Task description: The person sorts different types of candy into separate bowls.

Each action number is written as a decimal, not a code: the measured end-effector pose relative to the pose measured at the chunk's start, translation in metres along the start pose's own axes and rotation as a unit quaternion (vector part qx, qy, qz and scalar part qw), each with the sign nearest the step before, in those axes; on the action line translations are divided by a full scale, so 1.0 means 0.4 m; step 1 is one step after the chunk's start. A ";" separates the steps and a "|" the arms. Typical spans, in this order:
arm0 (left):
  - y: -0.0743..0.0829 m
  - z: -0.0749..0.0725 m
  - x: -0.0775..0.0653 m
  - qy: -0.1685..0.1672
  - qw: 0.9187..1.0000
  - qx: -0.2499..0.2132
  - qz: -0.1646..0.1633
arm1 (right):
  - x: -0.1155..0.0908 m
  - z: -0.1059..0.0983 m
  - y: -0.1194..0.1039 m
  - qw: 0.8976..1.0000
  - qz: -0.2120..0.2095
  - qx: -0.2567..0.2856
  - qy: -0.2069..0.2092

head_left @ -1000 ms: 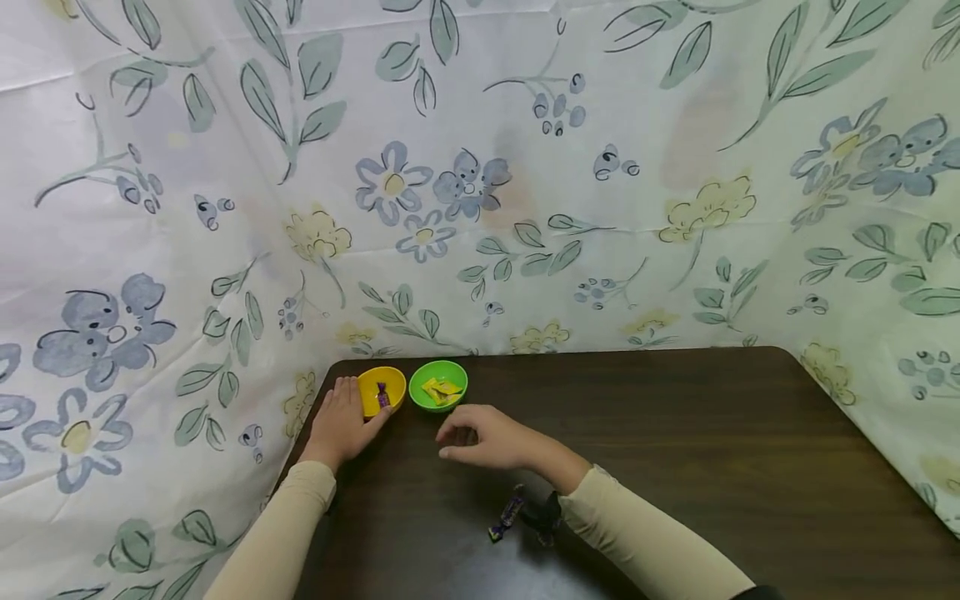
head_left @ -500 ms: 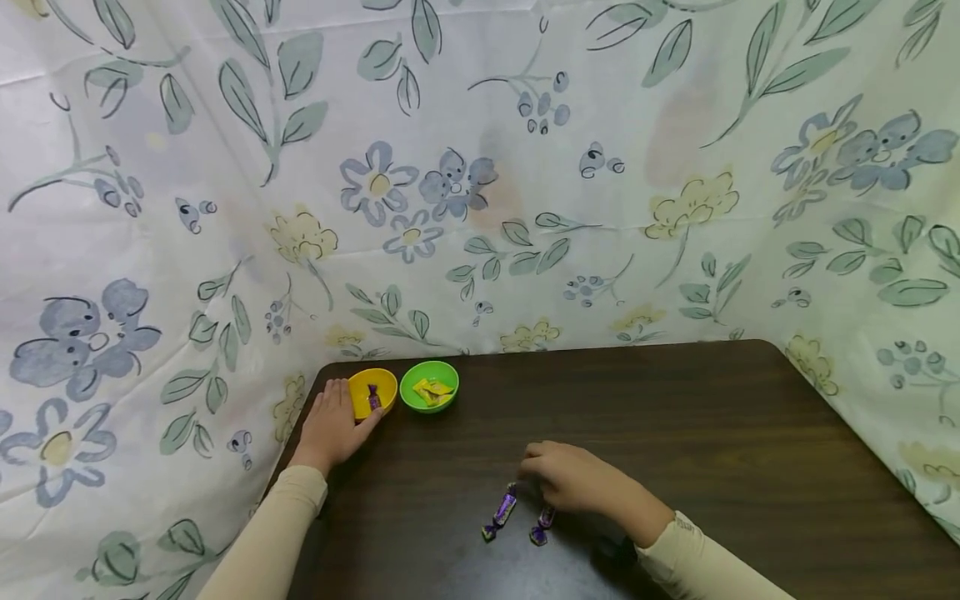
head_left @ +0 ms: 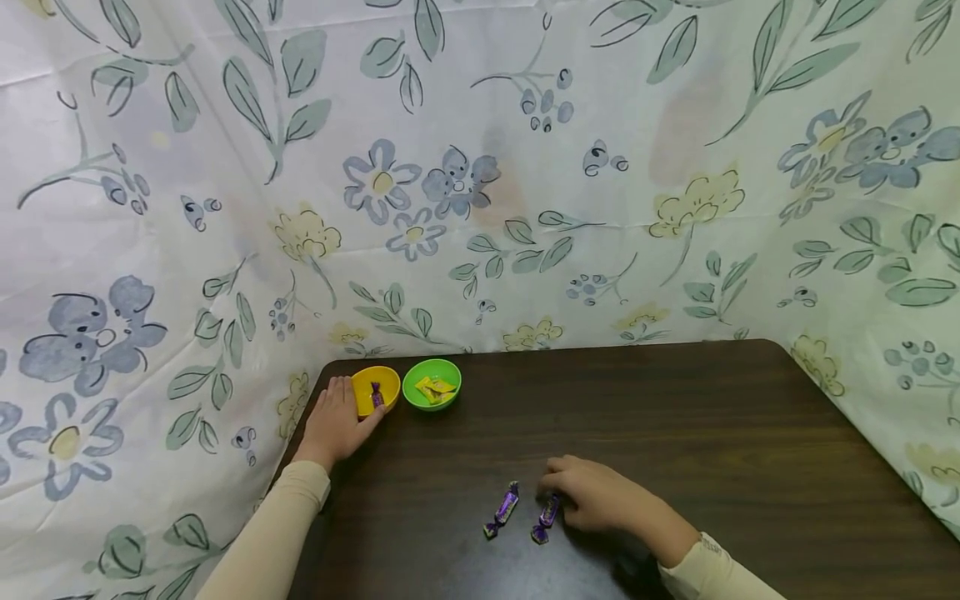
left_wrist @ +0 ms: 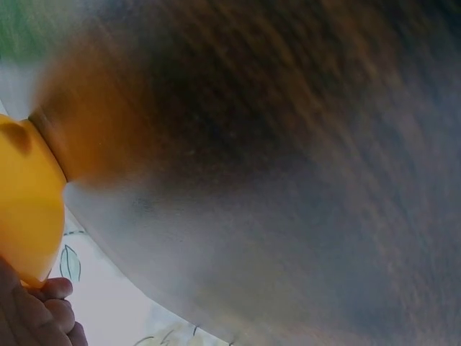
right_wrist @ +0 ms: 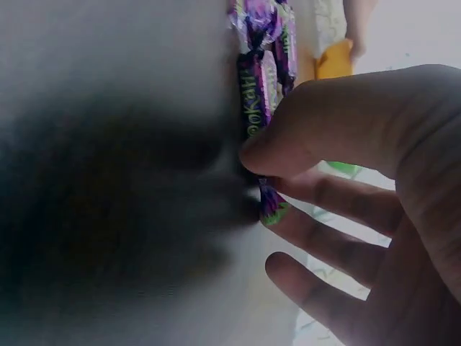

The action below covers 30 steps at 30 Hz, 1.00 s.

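Observation:
My left hand (head_left: pixel 333 421) lies against the near left side of the yellow bowl (head_left: pixel 392 385), fingers straight and thumb at its rim. One purple-wrapped candy (head_left: pixel 377 393) is inside that bowl. In the left wrist view, fingertips (left_wrist: pixel 59 290) show right at the bowl's edge. My right hand (head_left: pixel 600 496) pinches the upper end of a second purple-wrapped candy (head_left: pixel 547 512) between thumb and finger. In the right wrist view the thumb presses near the end of this candy (right_wrist: pixel 253 94). Just left of it, a third purple-wrapped candy (head_left: pixel 502 508) lies on the table.
A green bowl (head_left: pixel 432 403) with yellow-wrapped candies (head_left: pixel 435 388) stands just right of the yellow one. Both bowls are at the far left corner of the dark wooden table (head_left: pixel 675 417). Floral cloth (head_left: pixel 525 167) hangs behind and along the sides.
My right hand has moved from near the green bowl rightward and toward me, down to the candy, and now pinches it. The left hand has stayed at the yellow bowl.

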<state>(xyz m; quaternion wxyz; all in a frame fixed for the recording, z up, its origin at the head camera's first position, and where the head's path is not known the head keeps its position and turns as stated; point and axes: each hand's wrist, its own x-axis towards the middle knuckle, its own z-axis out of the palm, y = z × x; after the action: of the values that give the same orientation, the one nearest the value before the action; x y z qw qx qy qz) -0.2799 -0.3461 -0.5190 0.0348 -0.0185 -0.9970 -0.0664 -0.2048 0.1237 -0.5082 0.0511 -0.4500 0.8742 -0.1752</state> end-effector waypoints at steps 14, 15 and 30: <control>0.003 -0.004 0.002 0.005 1.000 0.012 0.004 | -0.014 0.016 -0.004 1.000 0.020 0.020 0.001; 0.002 -0.004 0.002 0.005 1.000 0.014 0.005 | -0.014 0.018 -0.004 1.000 0.020 0.023 0.001; -0.005 0.007 0.007 0.010 1.000 0.013 0.007 | -0.015 0.017 -0.008 0.997 0.021 0.074 0.007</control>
<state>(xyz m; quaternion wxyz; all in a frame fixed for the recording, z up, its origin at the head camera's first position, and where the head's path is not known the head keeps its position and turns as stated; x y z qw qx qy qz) -0.2830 -0.3477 -0.5218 0.0459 -0.0241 -0.9972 -0.0532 -0.1972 0.1250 -0.5140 0.0816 -0.4250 0.8686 -0.2414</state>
